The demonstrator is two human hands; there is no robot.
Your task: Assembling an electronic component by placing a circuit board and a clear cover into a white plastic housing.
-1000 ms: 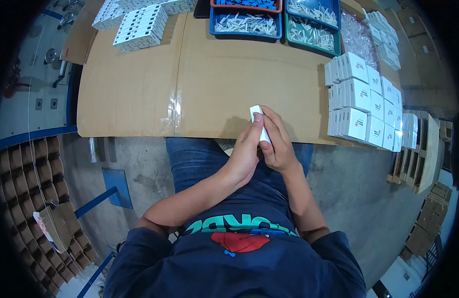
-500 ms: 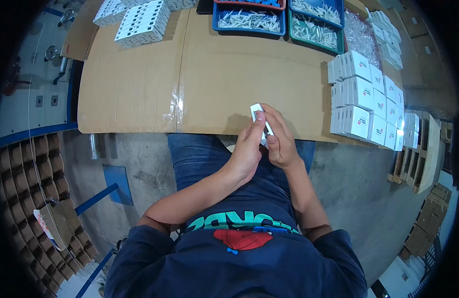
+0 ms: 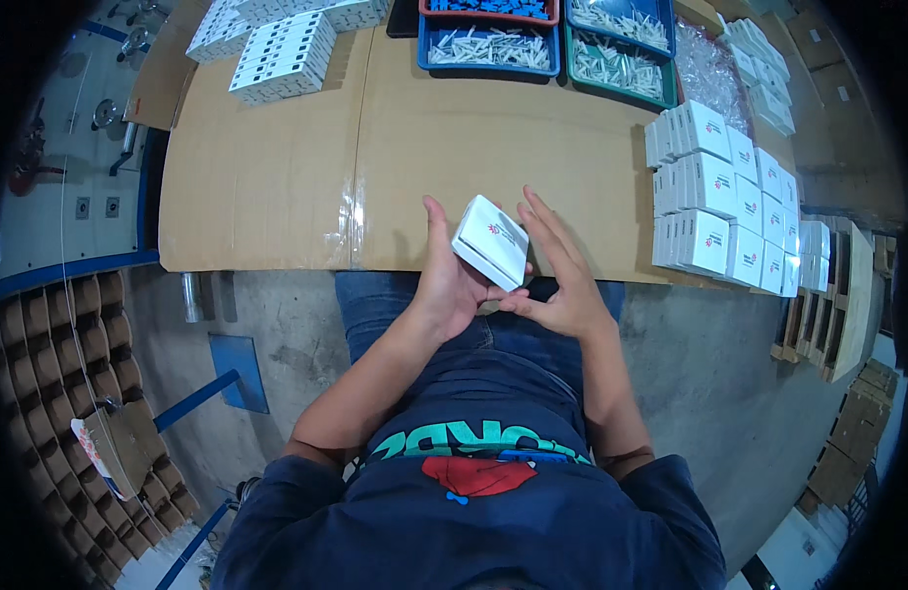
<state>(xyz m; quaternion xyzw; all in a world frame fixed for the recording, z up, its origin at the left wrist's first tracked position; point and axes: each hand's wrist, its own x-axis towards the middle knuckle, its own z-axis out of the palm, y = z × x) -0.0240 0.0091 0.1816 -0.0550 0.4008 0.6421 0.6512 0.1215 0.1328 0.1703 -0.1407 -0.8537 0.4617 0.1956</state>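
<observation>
A small square white box (image 3: 490, 242) with a red mark on its face is tilted over the near edge of the cardboard. My left hand (image 3: 446, 287) bears it from below, the thumb standing up apart from it and the fingers partly hidden under it. At the box's right side is my right hand (image 3: 569, 285), its fingers stretched out and spread. The right thumb points at the box's lower corner; whether it touches is hard to tell.
A brown cardboard sheet (image 3: 267, 177) covers the table. Stacked white boxes (image 3: 714, 187) stand at its right, more boxes (image 3: 284, 59) at the far left. Blue tray (image 3: 488, 71) and green tray (image 3: 621, 90) at the back hold white plastic pieces; a red tray (image 3: 488, 18) holds blue ones.
The box has turned from its narrow side to its broad marked face and shifted slightly left. My right hand has opened off it; my left hand has moved left and under it.
</observation>
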